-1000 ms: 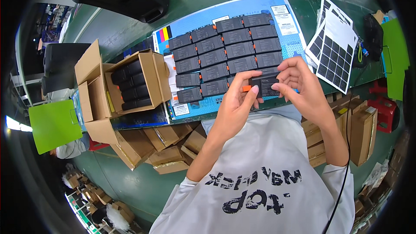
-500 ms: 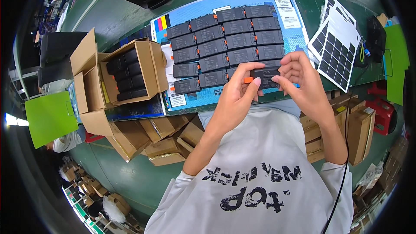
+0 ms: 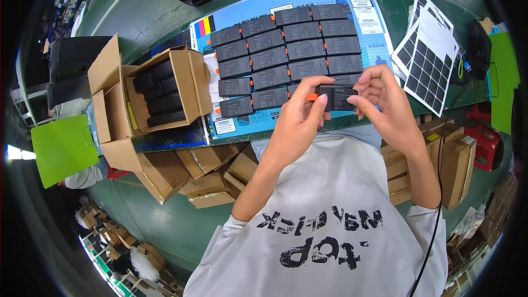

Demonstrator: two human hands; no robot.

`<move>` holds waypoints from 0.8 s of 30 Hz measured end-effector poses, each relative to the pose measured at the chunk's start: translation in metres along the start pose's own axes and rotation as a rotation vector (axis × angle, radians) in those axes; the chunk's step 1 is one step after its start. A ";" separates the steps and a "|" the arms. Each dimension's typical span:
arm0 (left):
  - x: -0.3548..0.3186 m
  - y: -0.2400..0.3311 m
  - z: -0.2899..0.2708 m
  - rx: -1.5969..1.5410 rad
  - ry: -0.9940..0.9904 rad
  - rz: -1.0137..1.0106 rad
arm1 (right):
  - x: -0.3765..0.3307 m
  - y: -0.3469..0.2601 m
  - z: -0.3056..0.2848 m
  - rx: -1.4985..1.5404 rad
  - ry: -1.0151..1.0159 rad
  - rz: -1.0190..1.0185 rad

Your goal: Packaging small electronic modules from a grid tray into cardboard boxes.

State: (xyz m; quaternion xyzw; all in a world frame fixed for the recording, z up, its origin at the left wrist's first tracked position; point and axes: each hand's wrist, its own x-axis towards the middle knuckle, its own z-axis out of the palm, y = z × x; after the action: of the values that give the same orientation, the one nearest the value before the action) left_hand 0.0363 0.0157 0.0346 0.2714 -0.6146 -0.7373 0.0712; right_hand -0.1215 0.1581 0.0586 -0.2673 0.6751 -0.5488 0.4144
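Grn counter [image 3: 397,11] w/ blue sheet [image 3: 379,52] under blk packs [image 3: 269,60]; ctns [image 3: 209,187] below, grn flr [image 3: 176,236]. L fingers [image 3: 317,111] & R fingers [image 3: 367,108] part-curled, pinching tabbed pack [image 3: 337,99].

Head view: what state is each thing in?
Held black block: labelled face up
Left hand: shut on its orange-tabbed end
Right hand: shut on its other end
Other black blocks: laid in rows
Cardboard box: open, flaps spread
Patterned sheets: overlapping

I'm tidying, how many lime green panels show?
2: left lime green panel, left of the open carton; right lime green panel, near the right edge. Others may be hidden.
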 end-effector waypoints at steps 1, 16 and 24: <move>-0.001 0.001 0.001 -0.005 0.000 -0.008 | 0.001 0.000 0.001 -0.018 -0.006 -0.008; -0.001 0.001 0.002 -0.039 -0.015 0.008 | 0.001 0.005 0.002 -0.052 0.005 -0.035; 0.002 -0.002 0.007 -0.114 0.011 0.029 | 0.003 0.008 0.002 -0.130 -0.005 -0.102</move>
State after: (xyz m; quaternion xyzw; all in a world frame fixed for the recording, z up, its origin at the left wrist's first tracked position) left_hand 0.0321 0.0211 0.0332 0.2620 -0.5750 -0.7685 0.1003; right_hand -0.1206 0.1570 0.0505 -0.3291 0.6936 -0.5236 0.3693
